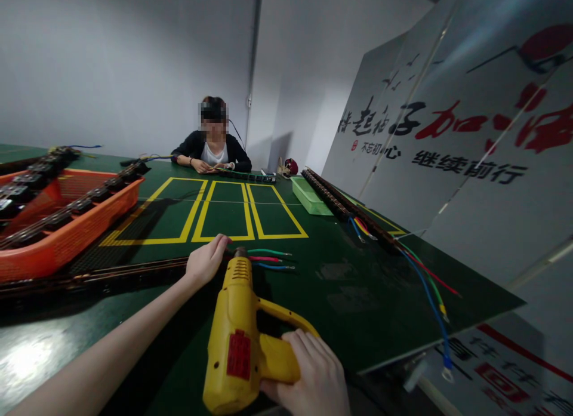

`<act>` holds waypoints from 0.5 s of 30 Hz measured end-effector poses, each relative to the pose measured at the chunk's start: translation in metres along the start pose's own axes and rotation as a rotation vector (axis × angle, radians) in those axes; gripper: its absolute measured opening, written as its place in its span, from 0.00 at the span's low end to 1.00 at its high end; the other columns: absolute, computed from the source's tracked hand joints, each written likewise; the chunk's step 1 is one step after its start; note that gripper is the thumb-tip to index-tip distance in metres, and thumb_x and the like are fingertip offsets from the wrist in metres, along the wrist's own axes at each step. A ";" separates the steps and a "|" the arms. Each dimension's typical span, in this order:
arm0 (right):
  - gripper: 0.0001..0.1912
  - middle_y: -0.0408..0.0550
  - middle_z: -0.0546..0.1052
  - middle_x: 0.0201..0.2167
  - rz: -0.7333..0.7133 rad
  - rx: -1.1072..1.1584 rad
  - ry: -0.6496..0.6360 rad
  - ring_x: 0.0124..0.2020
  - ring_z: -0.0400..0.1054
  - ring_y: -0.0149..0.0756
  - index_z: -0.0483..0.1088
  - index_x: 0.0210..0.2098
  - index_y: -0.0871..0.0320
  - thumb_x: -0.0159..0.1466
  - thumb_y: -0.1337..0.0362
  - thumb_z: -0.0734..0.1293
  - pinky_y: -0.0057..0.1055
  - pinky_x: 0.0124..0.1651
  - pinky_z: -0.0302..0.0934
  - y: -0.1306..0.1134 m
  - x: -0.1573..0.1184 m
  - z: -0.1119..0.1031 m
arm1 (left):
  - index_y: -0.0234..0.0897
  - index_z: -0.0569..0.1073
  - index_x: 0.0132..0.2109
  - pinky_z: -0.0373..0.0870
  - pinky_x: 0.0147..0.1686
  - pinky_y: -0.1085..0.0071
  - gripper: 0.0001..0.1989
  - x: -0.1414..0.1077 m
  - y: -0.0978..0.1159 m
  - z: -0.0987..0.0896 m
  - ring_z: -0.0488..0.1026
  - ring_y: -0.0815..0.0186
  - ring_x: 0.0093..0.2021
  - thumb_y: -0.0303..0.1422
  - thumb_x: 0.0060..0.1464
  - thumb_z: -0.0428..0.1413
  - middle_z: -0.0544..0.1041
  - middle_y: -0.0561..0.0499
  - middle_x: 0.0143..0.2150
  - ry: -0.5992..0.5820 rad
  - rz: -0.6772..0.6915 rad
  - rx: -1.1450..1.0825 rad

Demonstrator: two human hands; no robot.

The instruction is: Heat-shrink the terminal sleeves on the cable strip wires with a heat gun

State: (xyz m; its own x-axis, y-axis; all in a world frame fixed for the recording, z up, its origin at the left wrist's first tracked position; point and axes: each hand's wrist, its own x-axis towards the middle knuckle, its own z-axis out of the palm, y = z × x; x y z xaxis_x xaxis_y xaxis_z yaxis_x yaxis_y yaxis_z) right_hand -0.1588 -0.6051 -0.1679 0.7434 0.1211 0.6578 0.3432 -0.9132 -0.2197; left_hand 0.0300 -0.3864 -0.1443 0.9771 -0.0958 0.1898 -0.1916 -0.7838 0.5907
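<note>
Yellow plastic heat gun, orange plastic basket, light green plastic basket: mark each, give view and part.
Yellow plastic heat gun (234,311): head view, upper body, above the red switch.
Orange plastic basket (101,218): head view, outer side wall.
Light green plastic basket (310,202): head view, outer side wall.

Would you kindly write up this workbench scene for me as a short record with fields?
Right hand: around the handle of a yellow heat gun
Left hand: at the wired end of a long dark strip; exact grip unclear
Wires near nozzle: green wire, red wire, blue wire
Surface: green table with yellow outlines
Left side: orange basket bearing dark segmented parts
Across: seated person
</note>
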 end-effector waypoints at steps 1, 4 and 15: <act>0.23 0.41 0.75 0.27 0.008 -0.002 -0.011 0.29 0.71 0.35 0.69 0.32 0.54 0.49 0.42 0.71 0.29 0.34 0.62 0.002 0.000 -0.002 | 0.44 0.68 0.47 0.62 0.35 0.71 0.24 0.000 0.000 0.000 0.74 0.62 0.43 0.46 0.63 0.31 0.78 0.55 0.42 0.006 0.002 -0.003; 0.21 0.39 0.75 0.28 0.039 -0.018 -0.037 0.30 0.71 0.35 0.69 0.33 0.53 0.44 0.51 0.75 0.29 0.34 0.63 0.011 0.000 -0.006 | 0.44 0.69 0.47 0.62 0.35 0.72 0.24 0.000 -0.001 0.000 0.74 0.63 0.44 0.46 0.63 0.31 0.78 0.55 0.42 0.015 0.000 -0.015; 0.17 0.40 0.75 0.31 0.119 -0.174 -0.051 0.34 0.72 0.36 0.67 0.37 0.53 0.53 0.51 0.71 0.32 0.37 0.63 0.059 -0.016 -0.015 | 0.44 0.68 0.47 0.63 0.37 0.70 0.25 0.002 0.002 -0.003 0.73 0.61 0.45 0.49 0.62 0.31 0.77 0.54 0.43 -0.038 -0.039 -0.065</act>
State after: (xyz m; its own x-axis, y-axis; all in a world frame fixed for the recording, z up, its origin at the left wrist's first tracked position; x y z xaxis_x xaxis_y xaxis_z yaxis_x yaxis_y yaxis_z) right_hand -0.1586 -0.6671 -0.1809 0.8024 0.0236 0.5963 0.1503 -0.9750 -0.1636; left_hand 0.0310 -0.3859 -0.1405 0.9865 -0.0899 0.1368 -0.1577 -0.7462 0.6468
